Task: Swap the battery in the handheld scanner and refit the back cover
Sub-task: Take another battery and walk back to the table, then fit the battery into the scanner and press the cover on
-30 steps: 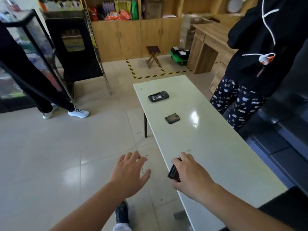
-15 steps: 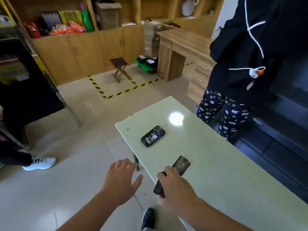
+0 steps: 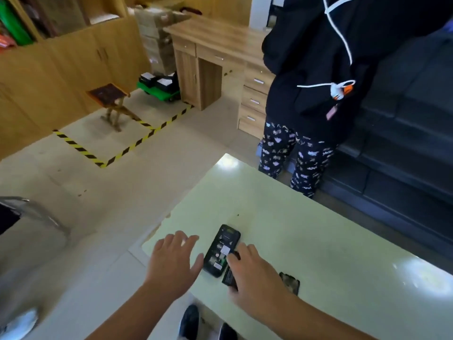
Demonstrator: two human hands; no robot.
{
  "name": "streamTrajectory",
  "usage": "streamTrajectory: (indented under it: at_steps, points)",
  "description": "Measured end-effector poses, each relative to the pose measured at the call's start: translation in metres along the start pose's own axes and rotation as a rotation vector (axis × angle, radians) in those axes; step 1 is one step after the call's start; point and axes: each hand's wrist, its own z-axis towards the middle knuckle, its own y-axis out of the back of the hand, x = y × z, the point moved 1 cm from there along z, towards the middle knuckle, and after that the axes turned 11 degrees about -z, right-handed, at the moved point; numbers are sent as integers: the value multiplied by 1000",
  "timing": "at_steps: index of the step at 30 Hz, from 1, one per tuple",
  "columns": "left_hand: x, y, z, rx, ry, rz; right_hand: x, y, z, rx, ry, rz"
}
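The black handheld scanner lies back up on the pale green table, its cover off and its inner labels showing. My right hand grips a flat black battery just right of the scanner's near end. Further right, the dark back cover lies flat on the table, partly behind my right wrist. My left hand hovers with fingers spread just left of the scanner, over the table's corner, holding nothing.
A person in a black hoodie and patterned trousers stands at the table's far side. A wooden desk, a small stool and yellow-black floor tape lie beyond. A dark sofa runs along the right.
I have walked along the table toward the scanner. Both hands now sit beside it, the right one still carrying the battery; the back cover has passed from ahead of my right hand to behind its wrist.
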Motion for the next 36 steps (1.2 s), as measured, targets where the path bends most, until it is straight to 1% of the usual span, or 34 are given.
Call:
streamTrajectory:
  at_steps: [4, 6, 9, 11, 15, 17, 20, 21, 23, 25, 27, 30, 36]
  points:
    - [-4, -22, 59, 144, -49, 56, -3, 2, 28, 58, -175, 1]
    - [-15, -41, 84, 189, -57, 26, -5, -2, 39, 35, -244, 10]
    - [-36, -79, 101, 259, -49, -30, -8, -8, 48, 51, -346, 86]
    - [-48, -102, 103, 301, -3, -57, -8, -17, 50, 91, -375, 114]
    - [-54, -132, 105, 256, 154, -89, -11, -17, 47, 140, -434, 105]
    - [-54, -135, 109, 263, 198, -113, -13, -20, 44, 121, -443, 96]
    - [-52, -129, 117, 320, 270, -236, -16, -19, 38, 119, -456, 115]
    - [-49, -127, 120, 346, 295, -318, -18, -14, 37, 116, -454, 123]
    - [-43, -119, 123, 413, 362, -627, -22, -5, 35, 126, -449, 157]
    - [-38, -105, 122, 512, 356, -900, -26, 4, 28, 91, -418, 183]
    - [-40, -83, 114, 620, 323, -1097, -27, 18, 20, 39, -383, 205]
    - [-47, -51, 101, 787, 378, -1381, -26, 27, 7, -18, -327, 241]
    - [-69, -13, 92, 1095, 646, -1947, -24, 25, -9, -182, -238, 325]
